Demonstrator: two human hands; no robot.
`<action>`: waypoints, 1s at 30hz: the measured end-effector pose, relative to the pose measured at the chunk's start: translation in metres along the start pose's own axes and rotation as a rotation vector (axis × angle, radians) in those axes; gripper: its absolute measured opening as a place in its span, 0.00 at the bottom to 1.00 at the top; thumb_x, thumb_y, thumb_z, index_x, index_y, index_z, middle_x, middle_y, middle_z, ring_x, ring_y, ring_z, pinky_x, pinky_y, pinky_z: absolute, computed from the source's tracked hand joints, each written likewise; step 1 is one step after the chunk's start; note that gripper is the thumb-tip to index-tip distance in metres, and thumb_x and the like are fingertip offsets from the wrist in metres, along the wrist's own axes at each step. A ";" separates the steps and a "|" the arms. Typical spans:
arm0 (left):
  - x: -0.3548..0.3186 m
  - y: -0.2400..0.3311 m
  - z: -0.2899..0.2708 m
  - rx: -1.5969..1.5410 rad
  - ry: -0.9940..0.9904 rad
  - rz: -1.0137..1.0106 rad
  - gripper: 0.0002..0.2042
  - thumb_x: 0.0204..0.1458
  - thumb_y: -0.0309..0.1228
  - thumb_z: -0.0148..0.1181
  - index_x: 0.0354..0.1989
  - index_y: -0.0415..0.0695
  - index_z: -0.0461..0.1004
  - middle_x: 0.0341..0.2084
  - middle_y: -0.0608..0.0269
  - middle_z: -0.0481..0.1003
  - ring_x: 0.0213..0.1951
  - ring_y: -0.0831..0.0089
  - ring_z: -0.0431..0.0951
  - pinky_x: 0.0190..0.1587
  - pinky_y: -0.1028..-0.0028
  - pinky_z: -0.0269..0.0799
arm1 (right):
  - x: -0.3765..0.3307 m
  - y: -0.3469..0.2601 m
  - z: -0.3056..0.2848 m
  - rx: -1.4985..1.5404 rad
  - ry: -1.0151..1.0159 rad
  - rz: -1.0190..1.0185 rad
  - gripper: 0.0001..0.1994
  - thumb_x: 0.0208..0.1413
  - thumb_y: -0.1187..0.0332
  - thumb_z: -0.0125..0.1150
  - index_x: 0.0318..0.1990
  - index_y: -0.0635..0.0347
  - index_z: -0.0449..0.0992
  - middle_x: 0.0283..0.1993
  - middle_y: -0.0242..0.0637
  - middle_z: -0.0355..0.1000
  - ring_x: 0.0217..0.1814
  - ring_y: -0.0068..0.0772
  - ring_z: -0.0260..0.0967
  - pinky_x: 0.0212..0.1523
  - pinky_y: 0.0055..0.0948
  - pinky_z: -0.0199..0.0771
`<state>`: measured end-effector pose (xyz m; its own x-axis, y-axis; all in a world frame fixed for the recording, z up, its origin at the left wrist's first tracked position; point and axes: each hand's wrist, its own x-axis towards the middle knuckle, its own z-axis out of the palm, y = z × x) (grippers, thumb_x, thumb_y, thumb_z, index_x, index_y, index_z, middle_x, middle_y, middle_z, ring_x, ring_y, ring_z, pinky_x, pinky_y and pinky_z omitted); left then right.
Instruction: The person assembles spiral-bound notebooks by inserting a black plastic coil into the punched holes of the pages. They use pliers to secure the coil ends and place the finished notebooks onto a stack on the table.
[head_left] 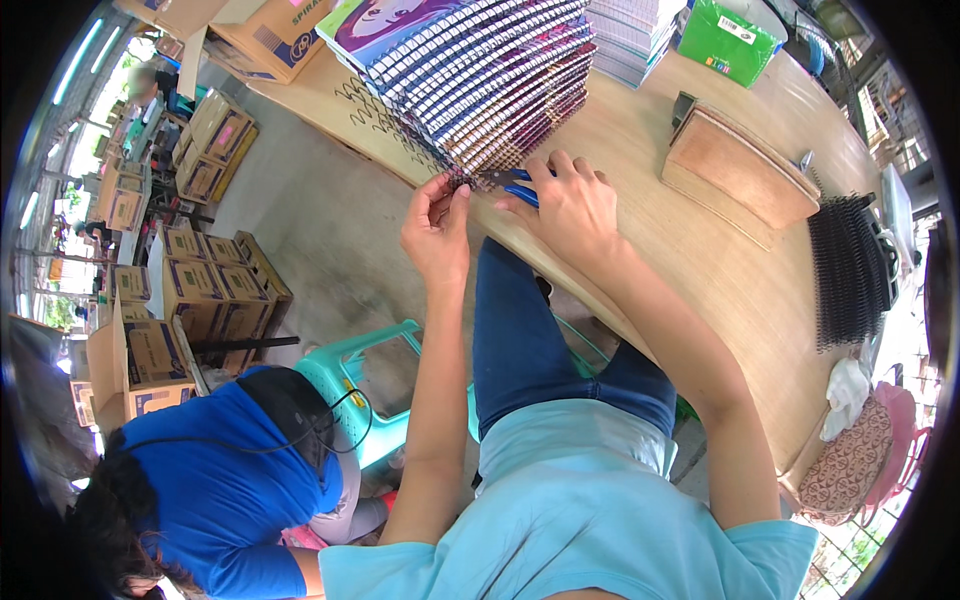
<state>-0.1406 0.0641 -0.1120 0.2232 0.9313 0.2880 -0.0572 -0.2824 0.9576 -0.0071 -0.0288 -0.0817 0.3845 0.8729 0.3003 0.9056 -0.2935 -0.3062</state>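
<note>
A tall stack of spiral notebooks (480, 70) with bright printed covers lies at the near left edge of the table. Dark coil ends (375, 118) stick out past its left side. At the stack's near corner, my left hand (437, 228) pinches the end of a spiral binding wire (459, 180) between thumb and fingers. My right hand (578, 208) is closed around blue-handled pliers (523, 192), their jaws pointing left at that wire end. Whether the jaws touch the wire is too small to tell.
On the wooden table (640, 165) stand a brown board stand (745, 165), a green box (728, 42) and a bundle of black coils (850, 270). A person in blue (230, 480) bends beside a teal stool (360, 350) at lower left. Cardboard boxes (205, 280) are stacked behind.
</note>
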 end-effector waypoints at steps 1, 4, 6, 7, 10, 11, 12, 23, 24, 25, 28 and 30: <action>0.001 0.000 -0.001 0.006 -0.001 0.004 0.11 0.53 0.21 0.63 0.44 0.33 0.75 0.37 0.59 0.78 0.37 0.78 0.78 0.41 0.79 0.75 | 0.000 -0.001 0.001 -0.010 0.059 -0.025 0.29 0.50 0.41 0.62 0.43 0.60 0.75 0.39 0.46 0.73 0.42 0.53 0.74 0.36 0.51 0.75; 0.000 -0.001 -0.001 0.035 -0.016 0.012 0.10 0.53 0.23 0.63 0.43 0.33 0.76 0.36 0.59 0.78 0.37 0.77 0.78 0.42 0.78 0.75 | 0.001 -0.003 0.004 -0.027 0.145 -0.057 0.27 0.49 0.42 0.64 0.41 0.59 0.76 0.32 0.44 0.73 0.36 0.52 0.75 0.32 0.47 0.75; 0.000 0.002 -0.001 0.074 -0.021 0.022 0.10 0.53 0.22 0.63 0.43 0.33 0.76 0.36 0.59 0.78 0.37 0.77 0.78 0.42 0.78 0.75 | 0.006 -0.006 0.004 -0.012 0.083 -0.044 0.26 0.49 0.42 0.64 0.41 0.59 0.76 0.30 0.44 0.73 0.35 0.52 0.76 0.31 0.47 0.76; 0.000 0.004 0.000 0.072 -0.020 0.010 0.10 0.53 0.23 0.63 0.43 0.33 0.76 0.36 0.59 0.78 0.37 0.77 0.78 0.42 0.78 0.74 | 0.007 -0.005 0.003 0.021 0.034 -0.014 0.26 0.49 0.42 0.63 0.41 0.59 0.76 0.29 0.44 0.73 0.35 0.52 0.76 0.31 0.47 0.76; 0.000 0.006 -0.001 0.074 -0.010 -0.010 0.10 0.54 0.23 0.64 0.43 0.33 0.76 0.36 0.59 0.78 0.37 0.77 0.78 0.42 0.78 0.74 | 0.008 -0.005 -0.002 0.074 -0.026 0.019 0.26 0.49 0.43 0.63 0.40 0.59 0.76 0.29 0.44 0.73 0.35 0.52 0.76 0.31 0.47 0.76; -0.001 0.004 -0.002 0.074 -0.013 -0.013 0.10 0.54 0.23 0.64 0.43 0.33 0.76 0.36 0.59 0.78 0.38 0.77 0.78 0.42 0.78 0.74 | 0.005 -0.002 -0.004 0.054 0.010 0.004 0.26 0.49 0.43 0.63 0.40 0.59 0.75 0.30 0.44 0.73 0.35 0.52 0.76 0.31 0.46 0.76; -0.001 0.003 -0.002 0.073 -0.016 -0.016 0.10 0.54 0.24 0.64 0.43 0.33 0.76 0.35 0.59 0.78 0.38 0.77 0.78 0.42 0.78 0.74 | 0.002 -0.001 -0.006 0.034 0.045 -0.010 0.26 0.49 0.43 0.63 0.41 0.60 0.75 0.31 0.45 0.73 0.35 0.51 0.76 0.31 0.46 0.76; 0.002 0.008 0.000 0.035 -0.025 0.013 0.11 0.55 0.23 0.62 0.44 0.32 0.75 0.35 0.59 0.78 0.35 0.77 0.78 0.40 0.79 0.74 | 0.004 -0.010 -0.007 0.011 0.097 -0.043 0.28 0.49 0.42 0.63 0.41 0.61 0.74 0.39 0.46 0.73 0.37 0.51 0.76 0.32 0.46 0.76; 0.003 0.008 0.000 0.044 -0.027 0.024 0.11 0.56 0.24 0.62 0.45 0.31 0.75 0.34 0.58 0.78 0.34 0.77 0.78 0.39 0.79 0.74 | 0.004 -0.009 -0.006 -0.006 0.117 -0.056 0.27 0.48 0.42 0.64 0.39 0.61 0.74 0.37 0.46 0.73 0.34 0.50 0.76 0.28 0.43 0.76; 0.003 0.009 0.001 0.051 -0.025 0.018 0.11 0.56 0.24 0.62 0.44 0.31 0.75 0.34 0.58 0.78 0.34 0.77 0.78 0.39 0.79 0.75 | 0.006 -0.008 -0.005 0.007 0.074 -0.034 0.27 0.48 0.42 0.64 0.39 0.60 0.74 0.36 0.45 0.73 0.34 0.50 0.76 0.27 0.43 0.76; 0.003 0.009 -0.001 0.063 -0.011 -0.008 0.11 0.56 0.24 0.62 0.44 0.31 0.75 0.34 0.58 0.78 0.33 0.77 0.78 0.39 0.78 0.75 | 0.007 -0.008 -0.007 0.041 0.022 0.002 0.27 0.48 0.42 0.64 0.38 0.60 0.75 0.35 0.44 0.74 0.34 0.48 0.76 0.27 0.42 0.76; 0.003 0.008 -0.004 0.055 0.007 -0.029 0.11 0.56 0.25 0.62 0.44 0.30 0.75 0.34 0.58 0.78 0.33 0.77 0.78 0.39 0.78 0.76 | 0.001 -0.006 -0.013 0.057 0.094 -0.013 0.27 0.48 0.42 0.64 0.38 0.60 0.75 0.34 0.43 0.74 0.34 0.47 0.76 0.28 0.42 0.77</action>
<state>-0.1446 0.0655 -0.1035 0.2170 0.9409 0.2599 0.0026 -0.2668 0.9638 -0.0096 -0.0309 -0.0679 0.3904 0.8355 0.3868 0.8999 -0.2575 -0.3520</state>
